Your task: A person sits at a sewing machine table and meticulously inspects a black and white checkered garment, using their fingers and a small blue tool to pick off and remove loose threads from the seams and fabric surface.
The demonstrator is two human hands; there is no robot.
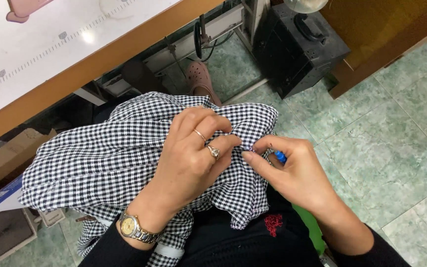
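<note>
A black-and-white checked garment [100,158] lies bunched on my lap. My left hand [193,158], with two rings and a gold wristwatch, presses down on the cloth and pinches a fold near its edge. My right hand [292,173] meets it at that fold, pinching the cloth with thumb and forefinger. A small blue-handled tool [279,156] sits in my right hand, mostly hidden by the fingers.
A white sewing table with a wooden edge [124,49] stands ahead, with a treadle frame and a pink clog [198,79] beneath it. A black box [297,49] sits on the green tiled floor [396,148]. Cardboard boxes [6,153] are at the left.
</note>
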